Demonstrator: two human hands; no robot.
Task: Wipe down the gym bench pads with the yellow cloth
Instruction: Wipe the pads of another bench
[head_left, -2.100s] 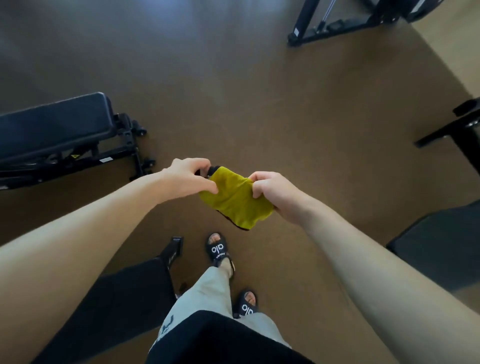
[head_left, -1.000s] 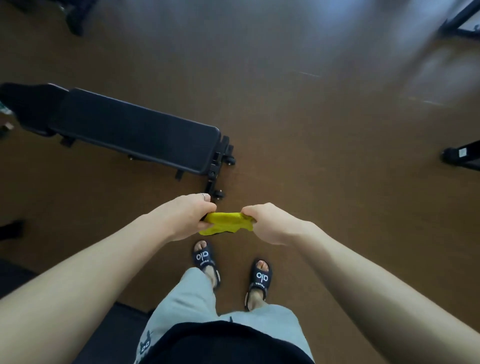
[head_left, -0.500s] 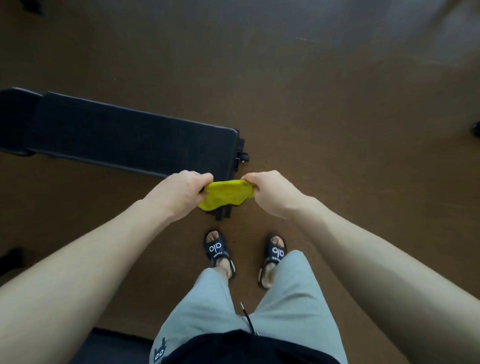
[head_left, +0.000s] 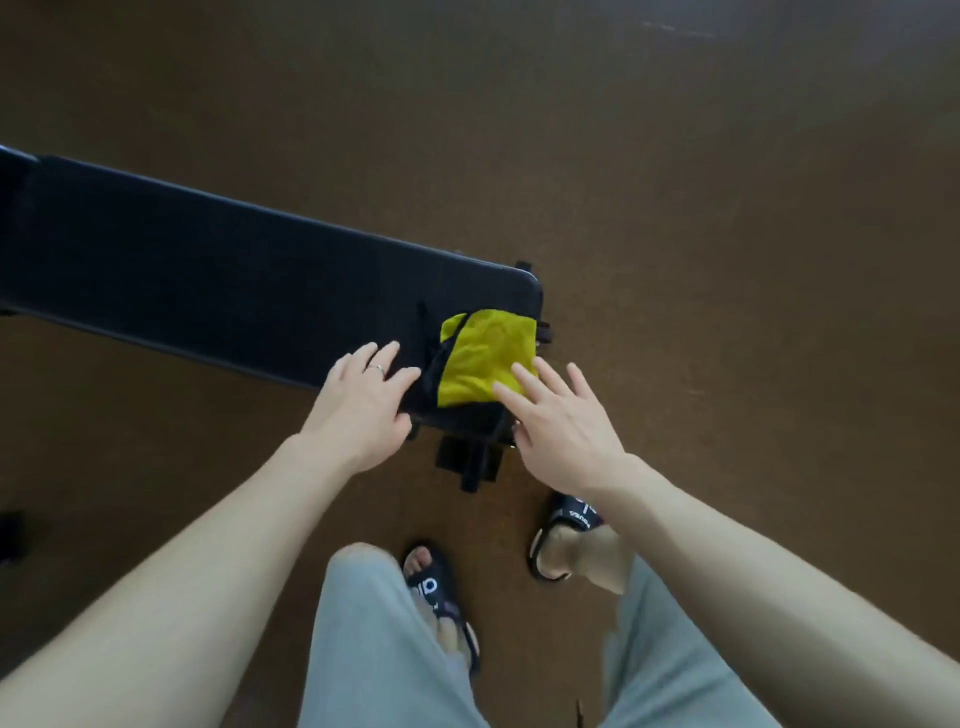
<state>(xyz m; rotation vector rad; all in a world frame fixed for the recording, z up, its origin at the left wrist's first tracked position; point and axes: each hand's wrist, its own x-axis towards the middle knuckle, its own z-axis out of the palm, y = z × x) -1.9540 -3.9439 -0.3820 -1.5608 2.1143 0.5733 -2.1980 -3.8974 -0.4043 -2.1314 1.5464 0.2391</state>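
A long black gym bench pad (head_left: 223, 280) runs from the left edge to the middle of the view. The yellow cloth (head_left: 480, 353) lies flat on the pad's near right end, with a dark edge along its left side. My right hand (head_left: 558, 415) is spread open, its fingertips resting on the cloth's lower right corner. Left of the cloth, my left hand (head_left: 363, 402) lies flat with fingers apart on the pad's front edge, holding nothing.
The bench's black frame and foot (head_left: 475, 457) stick out below the pad's end, just ahead of my sandalled feet (head_left: 436, 587). Brown floor (head_left: 727, 260) surrounds the bench. A small dark object (head_left: 10, 535) sits at the left edge.
Both hands had gripped the bunched cloth between them in the air. It now lies spread on the bench end, both hands have let go, and I have stepped closer to the bench.
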